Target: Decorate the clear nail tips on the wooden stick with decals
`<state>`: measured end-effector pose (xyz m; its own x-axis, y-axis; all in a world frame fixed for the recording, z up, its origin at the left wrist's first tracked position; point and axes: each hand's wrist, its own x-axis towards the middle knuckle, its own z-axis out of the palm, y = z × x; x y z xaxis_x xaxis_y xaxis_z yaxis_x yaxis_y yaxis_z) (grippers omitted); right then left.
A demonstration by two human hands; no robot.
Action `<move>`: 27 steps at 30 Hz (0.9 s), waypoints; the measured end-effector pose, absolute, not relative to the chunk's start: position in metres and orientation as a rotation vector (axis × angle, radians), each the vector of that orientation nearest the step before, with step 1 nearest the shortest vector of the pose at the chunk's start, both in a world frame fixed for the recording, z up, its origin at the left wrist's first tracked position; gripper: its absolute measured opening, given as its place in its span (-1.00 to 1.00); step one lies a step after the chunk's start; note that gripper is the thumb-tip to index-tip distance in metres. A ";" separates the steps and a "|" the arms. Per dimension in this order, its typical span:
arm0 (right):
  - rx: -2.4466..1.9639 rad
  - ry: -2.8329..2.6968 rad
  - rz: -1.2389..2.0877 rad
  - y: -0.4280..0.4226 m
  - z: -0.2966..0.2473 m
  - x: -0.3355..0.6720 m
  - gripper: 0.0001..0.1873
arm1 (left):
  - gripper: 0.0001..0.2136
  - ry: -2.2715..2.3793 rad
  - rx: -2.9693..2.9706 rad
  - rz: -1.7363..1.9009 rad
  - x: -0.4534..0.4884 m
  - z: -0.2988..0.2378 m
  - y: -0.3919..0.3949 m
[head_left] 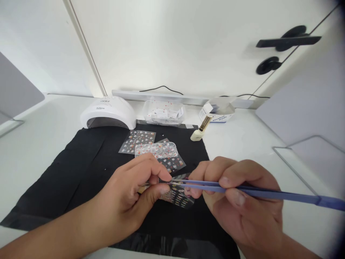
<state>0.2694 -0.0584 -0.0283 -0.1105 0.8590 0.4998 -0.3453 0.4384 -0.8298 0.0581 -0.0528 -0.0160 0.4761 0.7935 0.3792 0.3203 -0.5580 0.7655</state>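
My left hand (134, 190) pinches a clear sticker sheet (178, 194) between thumb and fingers, just above the black mat (81, 172). My right hand (242, 201) grips blue tweezers (269, 194), whose tips meet the sheet beside my left thumb. Further back on the mat lie more nail sticker sheets (137, 141) and a clear strip of decorated nail tips (157, 149).
A white nail lamp (107, 113) stands at the mat's back left. Behind the mat are a clear plastic box of small packets (163, 113), a white carton (221, 109) and a small bottle lying on its side (201, 129). Grey panels flank the white table.
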 end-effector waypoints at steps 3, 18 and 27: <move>-0.498 -1.313 1.118 -0.058 -0.028 0.270 -0.91 | -0.91 0.909 2.115 0.996 0.058 -0.016 -0.052; -0.372 -1.394 1.086 -0.055 -0.028 0.271 -0.81 | -0.90 0.862 2.100 0.965 0.057 -0.016 -0.053; -0.376 -1.406 1.071 -0.056 -0.028 0.272 -0.79 | -0.89 0.849 2.104 0.989 0.059 -0.016 -0.052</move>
<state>0.2715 -0.0559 -0.0284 -0.1805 0.7759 0.6044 -0.3767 0.5132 -0.7712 0.0593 -0.0521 -0.0157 0.5049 0.7677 0.3945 0.2737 -0.5759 0.7704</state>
